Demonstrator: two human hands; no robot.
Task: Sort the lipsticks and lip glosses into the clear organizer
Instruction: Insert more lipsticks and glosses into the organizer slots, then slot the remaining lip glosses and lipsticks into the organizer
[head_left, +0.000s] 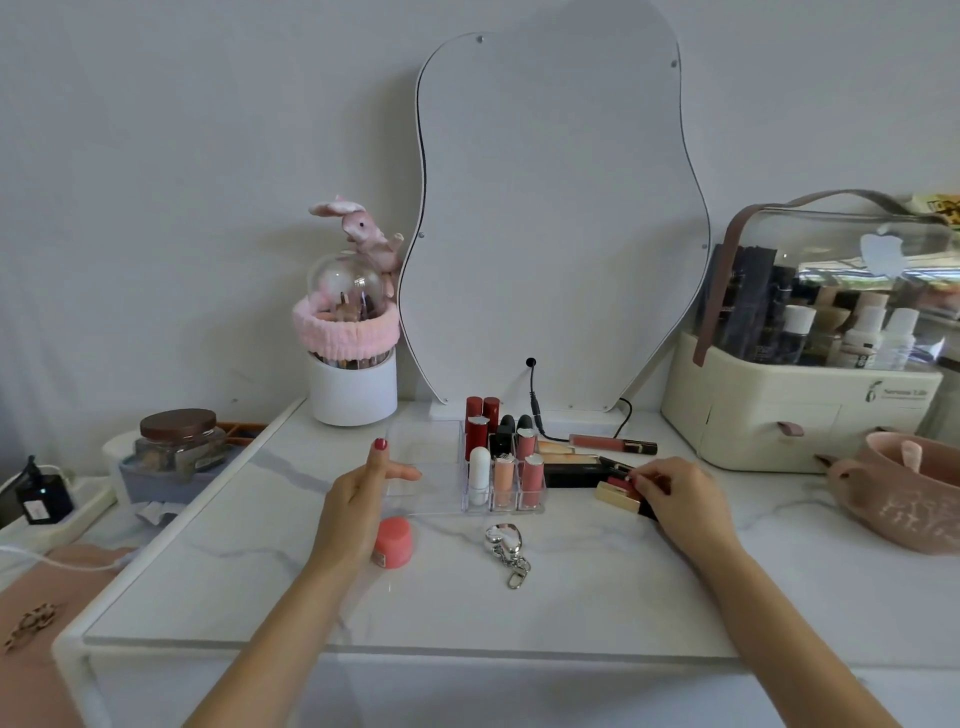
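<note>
In the head view, the clear organizer (470, 475) sits at the centre of the frame on the marble tabletop (519, 597), its right-hand compartments filled with upright lipsticks and glosses. The left hand (363, 486), centre left, rests with straight, relaxed fingers against the organizer's left side, holding nothing. The right hand (680, 493), centre right, pinches a gold-cased lipstick (618, 493) lying just right of the organizer. A pink jar (393, 542) and a silver keychain (506, 553) lie below them.
</note>
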